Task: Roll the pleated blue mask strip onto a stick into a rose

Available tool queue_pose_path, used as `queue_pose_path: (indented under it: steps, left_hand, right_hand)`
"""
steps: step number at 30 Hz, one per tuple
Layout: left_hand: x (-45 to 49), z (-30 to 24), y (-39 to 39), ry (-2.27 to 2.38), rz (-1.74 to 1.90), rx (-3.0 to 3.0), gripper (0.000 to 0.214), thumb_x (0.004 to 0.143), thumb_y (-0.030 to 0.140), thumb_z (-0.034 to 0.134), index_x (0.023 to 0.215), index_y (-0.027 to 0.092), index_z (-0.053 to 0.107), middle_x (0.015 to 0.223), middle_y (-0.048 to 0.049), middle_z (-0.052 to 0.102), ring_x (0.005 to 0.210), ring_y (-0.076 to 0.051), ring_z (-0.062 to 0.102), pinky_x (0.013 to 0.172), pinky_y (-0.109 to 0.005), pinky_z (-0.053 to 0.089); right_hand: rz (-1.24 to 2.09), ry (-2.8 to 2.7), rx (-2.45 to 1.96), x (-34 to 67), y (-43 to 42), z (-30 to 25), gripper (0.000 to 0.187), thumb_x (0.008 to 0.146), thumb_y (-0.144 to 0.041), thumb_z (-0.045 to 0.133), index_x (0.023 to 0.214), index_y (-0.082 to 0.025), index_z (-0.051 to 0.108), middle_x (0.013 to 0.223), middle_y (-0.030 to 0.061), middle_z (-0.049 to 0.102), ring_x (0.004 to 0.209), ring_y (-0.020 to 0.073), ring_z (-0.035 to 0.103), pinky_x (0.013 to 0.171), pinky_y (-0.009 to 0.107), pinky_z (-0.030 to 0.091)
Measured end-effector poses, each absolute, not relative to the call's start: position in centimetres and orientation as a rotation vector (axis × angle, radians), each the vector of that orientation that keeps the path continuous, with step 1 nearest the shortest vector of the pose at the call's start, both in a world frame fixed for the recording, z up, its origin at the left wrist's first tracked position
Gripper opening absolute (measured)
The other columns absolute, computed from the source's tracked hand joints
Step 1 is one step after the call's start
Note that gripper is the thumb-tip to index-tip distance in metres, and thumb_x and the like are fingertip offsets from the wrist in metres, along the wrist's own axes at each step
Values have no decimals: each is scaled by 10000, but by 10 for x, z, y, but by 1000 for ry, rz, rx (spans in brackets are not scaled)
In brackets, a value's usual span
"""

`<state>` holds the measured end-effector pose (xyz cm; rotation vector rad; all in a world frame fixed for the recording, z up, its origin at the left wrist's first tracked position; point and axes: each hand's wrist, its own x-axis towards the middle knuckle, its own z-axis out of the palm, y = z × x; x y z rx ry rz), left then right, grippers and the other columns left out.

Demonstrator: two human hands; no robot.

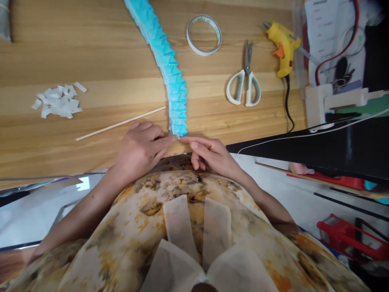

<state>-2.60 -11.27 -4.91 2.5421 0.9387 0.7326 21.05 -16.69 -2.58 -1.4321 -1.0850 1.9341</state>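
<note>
A long pleated strip of light blue paper (pixel 174 81) curves down the table to its near end in front of me. At that end, my left hand (pixel 141 144) lies low over the table edge, its index fingertip on a small whitish piece (pixel 178 137). My right hand (pixel 211 152) comes from the other side with its index finger stretched to the same spot. Its thumb lies near that finger and its other fingers curl below. Both hands are empty as far as I see; the undersides of the fingertips are hidden. A thin pale stick (pixel 121 123) lies beyond my left hand.
Left of the strip is a heap of small white paper pieces (pixel 59 100). To the right lie a roll of tape (pixel 204 51), scissors (pixel 247 75) with white handles, and a yellow glue gun (pixel 284 48) with a black cord. A white power strip (pixel 318 103) sits farther right.
</note>
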Motion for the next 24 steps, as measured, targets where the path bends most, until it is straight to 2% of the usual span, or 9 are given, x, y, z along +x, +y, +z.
queue_pose_path:
  steps: [5, 12, 15, 18, 21, 24]
  left_hand:
    - [-22, -49, -113, 983, 663, 2535, 268, 1072, 326, 547, 934, 265, 768, 714, -35, 611, 693, -206, 531, 636, -387, 320]
    - [-20, -50, -118, 1042, 614, 2743, 280, 1079, 303, 513, 1001, 264, 778, 726, -51, 636, 737, -239, 558, 639, -392, 323]
    - [-21, -49, -118, 1027, 601, 2706, 235, 1062, 305, 553, 1042, 273, 784, 737, -57, 649, 746, -247, 567, 638, -395, 327]
    - [-22, -50, -118, 1022, 618, 2725, 225, 1058, 297, 558, 1047, 282, 782, 744, -59, 654, 747, -248, 572, 632, -391, 326]
    - [-22, -52, -119, 1043, 660, 2739, 239, 1072, 308, 535, 1043, 297, 771, 748, -58, 649, 738, -241, 572, 625, -396, 319]
    - [-22, -56, -121, 1038, 709, 2676, 227, 1078, 309, 540, 1063, 303, 767, 742, -53, 636, 720, -232, 559, 626, -401, 300]
  right_hand:
    - [1933, -1082, -1432, 211, -167, -26, 610, 1014, -556, 590, 1434, -118, 648, 577, -55, 633, 465, 66, 463, 465, 211, 335]
    - [1962, -1115, -1399, 214, -168, -26, 640, 1009, -540, 607, 1496, -125, 601, 629, -37, 681, 499, 76, 504, 498, 213, 386]
    - [1929, -1225, -1406, 218, -173, -21, 558, 1025, -529, 580, 1414, -140, 679, 697, -7, 729, 529, 83, 541, 523, 221, 422]
    - [1613, -1504, -1474, 224, -180, -14, 450, 1064, -497, 517, 1226, -177, 789, 726, 9, 748, 555, 97, 578, 571, 241, 458]
    - [1060, -1921, -1443, 229, -180, -13, 378, 1079, -422, 505, 1222, -217, 789, 833, 35, 776, 722, 148, 671, 726, 291, 522]
    - [608, -2274, -1343, 229, -172, -19, 342, 1083, -349, 493, 1232, -224, 774, 964, 73, 769, 890, 196, 668, 796, 331, 514]
